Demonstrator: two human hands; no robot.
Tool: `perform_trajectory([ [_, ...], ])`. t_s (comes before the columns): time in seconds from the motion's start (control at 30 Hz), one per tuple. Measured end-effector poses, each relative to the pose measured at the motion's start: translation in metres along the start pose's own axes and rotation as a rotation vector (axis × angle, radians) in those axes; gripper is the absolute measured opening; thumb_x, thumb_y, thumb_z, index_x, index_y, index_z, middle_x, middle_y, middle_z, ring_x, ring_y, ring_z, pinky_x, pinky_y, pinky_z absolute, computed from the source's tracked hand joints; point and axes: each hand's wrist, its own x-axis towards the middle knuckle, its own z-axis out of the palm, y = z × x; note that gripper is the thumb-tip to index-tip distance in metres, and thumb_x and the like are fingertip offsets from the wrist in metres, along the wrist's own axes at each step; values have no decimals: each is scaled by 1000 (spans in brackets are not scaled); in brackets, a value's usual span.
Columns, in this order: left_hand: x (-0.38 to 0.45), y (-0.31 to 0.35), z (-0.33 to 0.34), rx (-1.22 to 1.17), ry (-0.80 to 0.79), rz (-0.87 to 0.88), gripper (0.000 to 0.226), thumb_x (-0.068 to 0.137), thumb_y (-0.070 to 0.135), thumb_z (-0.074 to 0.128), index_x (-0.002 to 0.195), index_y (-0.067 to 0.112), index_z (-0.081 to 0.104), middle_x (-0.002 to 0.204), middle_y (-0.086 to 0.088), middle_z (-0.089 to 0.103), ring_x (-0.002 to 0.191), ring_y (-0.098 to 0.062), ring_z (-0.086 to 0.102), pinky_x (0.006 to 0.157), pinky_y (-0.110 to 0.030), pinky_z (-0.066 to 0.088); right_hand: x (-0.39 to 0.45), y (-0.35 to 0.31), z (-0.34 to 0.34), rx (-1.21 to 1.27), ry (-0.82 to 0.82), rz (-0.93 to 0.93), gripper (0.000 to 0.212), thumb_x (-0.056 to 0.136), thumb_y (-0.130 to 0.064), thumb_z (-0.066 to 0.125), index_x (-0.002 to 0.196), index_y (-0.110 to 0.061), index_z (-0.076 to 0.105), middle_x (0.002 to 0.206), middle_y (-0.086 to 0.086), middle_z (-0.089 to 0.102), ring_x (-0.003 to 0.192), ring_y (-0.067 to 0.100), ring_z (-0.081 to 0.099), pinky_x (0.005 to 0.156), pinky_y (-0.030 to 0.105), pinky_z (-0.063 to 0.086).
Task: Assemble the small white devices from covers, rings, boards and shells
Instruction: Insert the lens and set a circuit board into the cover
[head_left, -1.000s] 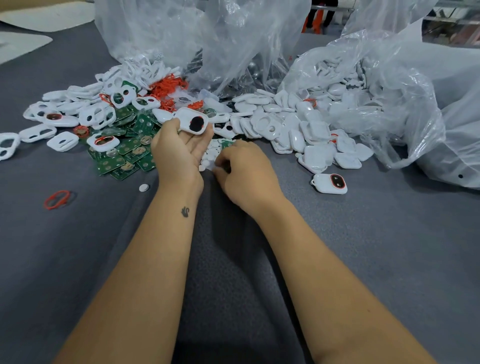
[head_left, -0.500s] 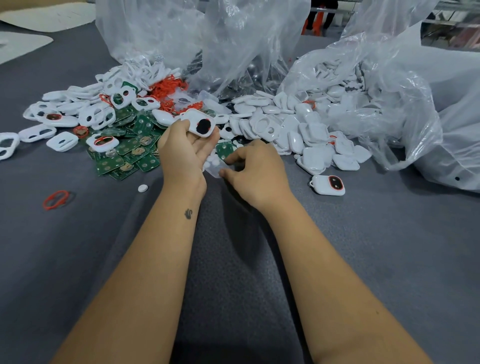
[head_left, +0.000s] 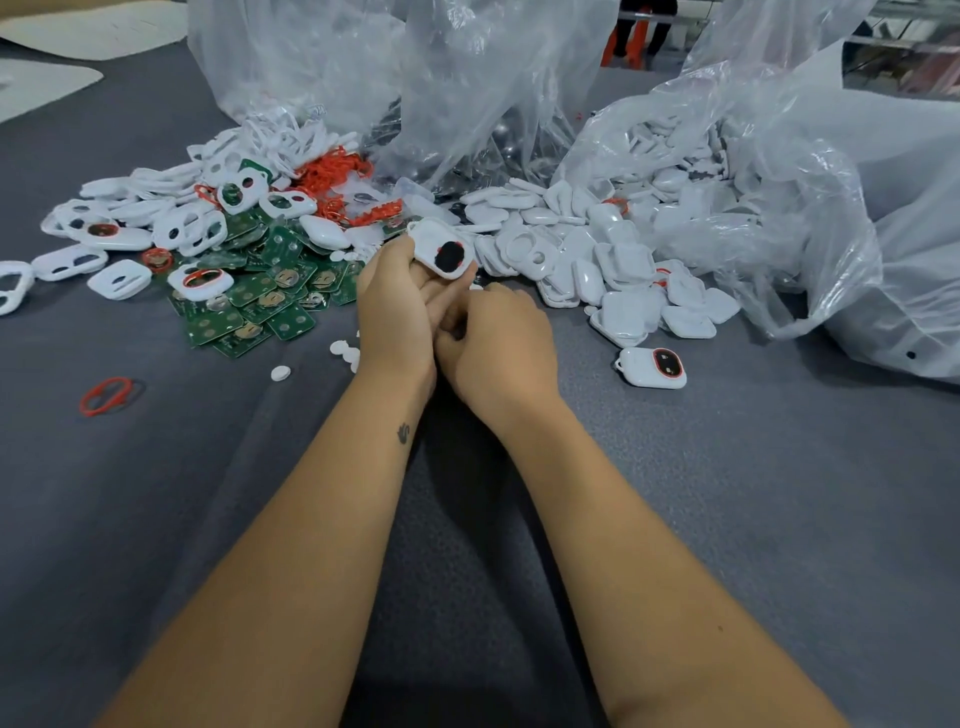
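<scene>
My left hand (head_left: 395, 312) holds a white cover (head_left: 441, 252) at its fingertips; the cover shows a dark round opening with red at its rim. My right hand (head_left: 498, 343) is pressed against the left palm with curled fingers, and its fingertips are hidden. Green boards (head_left: 270, 301) lie heaped to the left. Behind them are white covers (head_left: 171, 208) and orange-red rings (head_left: 332, 171). White shells (head_left: 597, 244) spill from a bag on the right. One assembled device (head_left: 652, 366) lies alone to the right of my hands.
Small white round buttons (head_left: 345, 351) sit just left of my left wrist. A loose red ring (head_left: 106, 396) lies on the grey cloth at the left. Clear plastic bags stand at the back (head_left: 415, 78) and right (head_left: 779, 182).
My right hand has left the small white parts on the cloth and moved up against my left palm. The left hand has shifted slightly right with the cover.
</scene>
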Motion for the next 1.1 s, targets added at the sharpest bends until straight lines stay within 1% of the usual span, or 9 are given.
perform_trajectory([
  [0.1,-2,-1,3,21,-27,31,20,96,2,44,91,0,63,81,-13,72,83,-28,72,70,-32,59,1,2,-1,188,-45,103,10,82,-17,55,83,-11,64,89,5,65,91,28,56,80,39,45],
  [0.17,-3,1,6,43,-40,43,23,93,-3,45,80,4,63,75,-11,70,78,-26,70,70,-32,60,2,3,-2,364,-33,175,6,78,-14,56,77,-11,62,80,3,65,82,25,59,75,40,48],
  [0.33,-1,5,14,-50,-12,72,23,92,-7,43,76,2,57,71,-12,67,75,-26,69,77,-36,60,10,18,-11,799,175,392,15,79,-8,58,72,-21,60,67,-5,59,64,12,53,63,27,43],
  [0.47,-7,-1,14,-120,9,58,22,93,-5,41,81,-1,59,73,-12,70,76,-24,71,76,-36,60,14,38,-22,1088,237,395,14,91,-6,61,88,-17,70,69,-3,58,63,6,51,60,18,43],
  [0.57,-11,-7,10,-45,-6,55,25,92,-4,42,80,3,62,74,-10,71,81,-24,70,75,-33,59,14,47,-26,1222,209,355,18,94,-3,55,105,-12,66,66,0,50,56,6,46,56,18,41],
  [0.67,-15,-10,10,93,-48,53,25,92,-3,44,83,6,66,80,-9,72,84,-25,71,74,-31,58,15,51,-31,1293,192,353,30,92,4,56,116,-13,58,71,1,54,58,7,48,64,21,44],
  [0.83,-19,-13,13,221,-76,25,29,93,-3,44,82,13,66,75,-4,74,77,-22,71,68,-26,58,15,53,-32,1351,199,362,46,82,13,65,119,-10,50,102,15,65,81,15,62,70,20,52],
  [1.0,-18,-14,12,242,-80,9,25,92,-3,45,84,10,65,74,-5,74,74,-21,71,68,-27,58,14,56,-31,1265,262,382,23,75,6,76,86,-10,63,73,2,66,63,8,62,61,17,50],
  [1.1,-18,-14,12,248,-87,6,25,92,-3,46,83,10,65,73,-5,74,73,-21,71,68,-28,59,13,58,-30,1275,224,366,9,84,2,69,85,-8,69,71,0,69,69,10,63,71,23,53],
])
